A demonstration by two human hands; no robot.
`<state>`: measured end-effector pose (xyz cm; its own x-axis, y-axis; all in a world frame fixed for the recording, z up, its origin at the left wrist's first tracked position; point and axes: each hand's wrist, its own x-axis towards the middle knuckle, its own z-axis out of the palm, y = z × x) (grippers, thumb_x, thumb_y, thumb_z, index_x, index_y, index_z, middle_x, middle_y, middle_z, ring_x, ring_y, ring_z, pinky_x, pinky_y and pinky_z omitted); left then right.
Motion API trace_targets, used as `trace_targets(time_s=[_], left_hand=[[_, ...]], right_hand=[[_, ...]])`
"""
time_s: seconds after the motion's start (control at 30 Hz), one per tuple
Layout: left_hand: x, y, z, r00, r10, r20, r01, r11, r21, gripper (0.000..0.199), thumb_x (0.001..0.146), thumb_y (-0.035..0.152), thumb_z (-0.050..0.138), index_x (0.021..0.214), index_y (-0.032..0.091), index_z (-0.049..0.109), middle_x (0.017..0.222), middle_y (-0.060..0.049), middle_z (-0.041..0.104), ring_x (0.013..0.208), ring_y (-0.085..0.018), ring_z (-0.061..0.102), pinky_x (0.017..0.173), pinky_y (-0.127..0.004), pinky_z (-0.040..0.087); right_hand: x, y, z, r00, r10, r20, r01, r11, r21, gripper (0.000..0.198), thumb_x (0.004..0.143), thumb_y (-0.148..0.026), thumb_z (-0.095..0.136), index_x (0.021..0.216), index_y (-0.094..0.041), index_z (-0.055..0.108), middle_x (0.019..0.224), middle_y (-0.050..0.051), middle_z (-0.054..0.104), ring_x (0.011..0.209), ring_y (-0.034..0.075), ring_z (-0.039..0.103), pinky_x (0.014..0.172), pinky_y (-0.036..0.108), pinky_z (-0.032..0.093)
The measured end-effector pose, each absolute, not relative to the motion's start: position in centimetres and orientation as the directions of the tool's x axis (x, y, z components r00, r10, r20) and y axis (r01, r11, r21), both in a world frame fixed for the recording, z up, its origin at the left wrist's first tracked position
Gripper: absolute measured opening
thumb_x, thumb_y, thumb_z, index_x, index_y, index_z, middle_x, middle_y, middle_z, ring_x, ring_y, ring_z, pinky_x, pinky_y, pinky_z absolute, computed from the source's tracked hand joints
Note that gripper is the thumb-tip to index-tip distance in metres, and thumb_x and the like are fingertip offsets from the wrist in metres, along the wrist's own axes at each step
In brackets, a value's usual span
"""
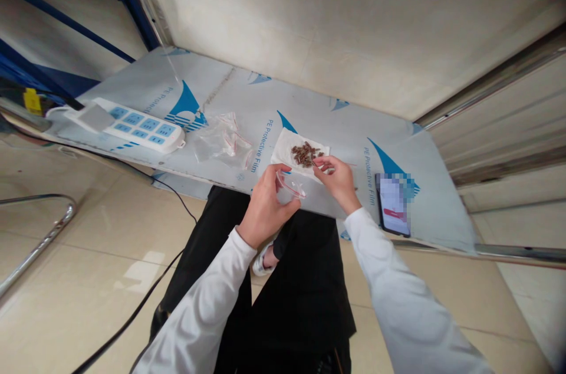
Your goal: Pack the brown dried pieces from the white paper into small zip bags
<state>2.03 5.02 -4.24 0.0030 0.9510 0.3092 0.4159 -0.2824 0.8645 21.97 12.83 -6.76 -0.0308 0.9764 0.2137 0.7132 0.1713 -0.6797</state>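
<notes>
My left hand point(269, 204) curls round a small clear zip bag point(290, 186) with a red seal line, keeping its mouth spread between thumb and fingers. Just beyond it, a white paper sheet point(283, 147) lies on the table with a heap of small brown pieces point(304, 156) on top. At the near right edge of that heap, my right hand point(336, 176) has thumb and fingertips pinched together. What sits in the pinch is too small to make out. More clear zip bags point(225, 141) with red seals lie loosely piled to the left of the paper.
A white power strip point(137, 126) with a grey plug lies on the table's left point(212, 79). A phone point(392, 206) with a lit screen rests near the front edge at right. A black cable point(145, 297) trails to the floor, and a wall stands behind the table.
</notes>
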Motion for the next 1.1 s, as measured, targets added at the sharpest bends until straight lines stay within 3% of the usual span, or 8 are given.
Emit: trace_targets(time_s=[0.17, 0.37, 0.53, 0.63, 0.77, 0.87, 0.97, 1.1], left_hand=[[2.0, 5.0, -4.1, 0.018, 0.956, 0.292, 0.413, -0.273, 0.869, 0.050, 0.064, 0.013, 0.066, 0.109, 0.020, 0.046, 0.084, 0.002, 0.053, 0.073, -0.015, 0.053, 0.071, -0.029, 0.044], [2.6, 4.6, -3.3, 0.038, 0.951, 0.308, 0.368, -0.300, 0.880, 0.049, 0.066, 0.013, 0.065, 0.109, 0.019, 0.045, 0.087, 0.000, 0.057, 0.075, -0.015, 0.056, 0.072, -0.029, 0.046], [2.8, 4.1, -2.9, 0.026, 0.940, 0.340, 0.329, -0.330, 0.885, 0.048, 0.066, 0.017, 0.068, 0.109, 0.018, 0.046, 0.090, -0.002, 0.056, 0.076, -0.015, 0.054, 0.072, -0.029, 0.046], [2.1, 4.0, -2.6, 0.060, 0.934, 0.353, 0.209, -0.358, 0.910, 0.053, 0.065, 0.021, 0.073, 0.112, 0.018, 0.048, 0.094, -0.003, 0.057, 0.079, -0.014, 0.053, 0.075, -0.029, 0.047], [0.9, 3.9, -2.0, 0.063, 0.967, 0.248, -0.034, -0.247, 0.968, 0.019, 0.083, 0.033, 0.064, 0.094, 0.018, 0.060, 0.086, -0.004, 0.062, 0.078, -0.014, 0.057, 0.073, -0.027, 0.046], [0.8, 3.8, -1.5, -0.021, 0.982, 0.188, -0.074, -0.189, 0.979, 0.019, 0.083, 0.036, 0.065, 0.082, 0.017, 0.066, 0.077, -0.003, 0.066, 0.072, -0.014, 0.059, 0.071, -0.027, 0.047], [1.3, 3.4, -1.2, -0.076, 0.980, 0.185, -0.099, -0.192, 0.976, 0.021, 0.080, 0.037, 0.068, 0.077, 0.016, 0.066, 0.072, -0.003, 0.066, 0.068, -0.014, 0.060, 0.068, -0.026, 0.048], [1.7, 2.4, -1.0, -0.131, 0.970, 0.207, -0.058, -0.216, 0.975, 0.020, 0.082, 0.036, 0.067, 0.078, 0.017, 0.065, 0.070, -0.001, 0.064, 0.067, -0.013, 0.057, 0.067, -0.025, 0.047]], right_hand=[[20.0, 9.3, -1.2, -0.006, 0.977, 0.214, 0.491, 0.190, -0.851, 0.021, 0.076, -0.029, 0.067, 0.093, -0.016, 0.069, 0.089, 0.006, 0.071, 0.069, 0.014, 0.060, 0.062, 0.027, 0.047], [17.7, 5.6, 3.8, -0.438, 0.874, 0.209, 0.558, 0.447, -0.699, 0.010, 0.086, -0.023, 0.064, 0.090, -0.024, 0.073, 0.089, 0.002, 0.071, 0.084, 0.017, 0.063, 0.078, 0.031, 0.048], [17.7, 5.0, 3.6, -0.509, 0.829, 0.231, 0.586, 0.531, -0.613, 0.015, 0.088, -0.033, 0.062, 0.087, -0.024, 0.074, 0.109, 0.007, 0.063, 0.097, 0.019, 0.061, 0.086, 0.035, 0.049], [18.3, 4.9, 3.6, -0.421, 0.877, 0.233, 0.624, 0.466, -0.627, 0.015, 0.087, -0.031, 0.064, 0.079, -0.021, 0.072, 0.113, 0.008, 0.062, 0.100, 0.020, 0.062, 0.084, 0.033, 0.050], [19.1, 4.7, 4.7, -0.396, 0.910, 0.123, 0.598, 0.357, -0.717, 0.013, 0.087, -0.031, 0.063, 0.084, -0.022, 0.071, 0.086, 0.002, 0.072, 0.078, 0.017, 0.066, 0.067, 0.027, 0.051], [19.1, 4.3, 5.3, -0.327, 0.931, 0.159, 0.529, 0.320, -0.786, 0.012, 0.082, -0.032, 0.069, 0.088, -0.022, 0.070, 0.082, 0.001, 0.072, 0.077, 0.017, 0.067, 0.069, 0.027, 0.051], [18.6, 3.6, 4.9, -0.187, 0.974, 0.129, 0.398, 0.195, -0.896, 0.032, 0.077, -0.034, 0.074, 0.104, -0.021, 0.067, 0.087, 0.002, 0.073, 0.080, 0.017, 0.068, 0.071, 0.027, 0.052], [17.8, 3.0, 4.0, -0.174, 0.985, -0.012, 0.281, 0.038, -0.959, 0.024, 0.078, -0.040, 0.072, 0.087, -0.018, 0.071, 0.082, 0.004, 0.074, 0.077, 0.018, 0.069, 0.069, 0.028, 0.052]])
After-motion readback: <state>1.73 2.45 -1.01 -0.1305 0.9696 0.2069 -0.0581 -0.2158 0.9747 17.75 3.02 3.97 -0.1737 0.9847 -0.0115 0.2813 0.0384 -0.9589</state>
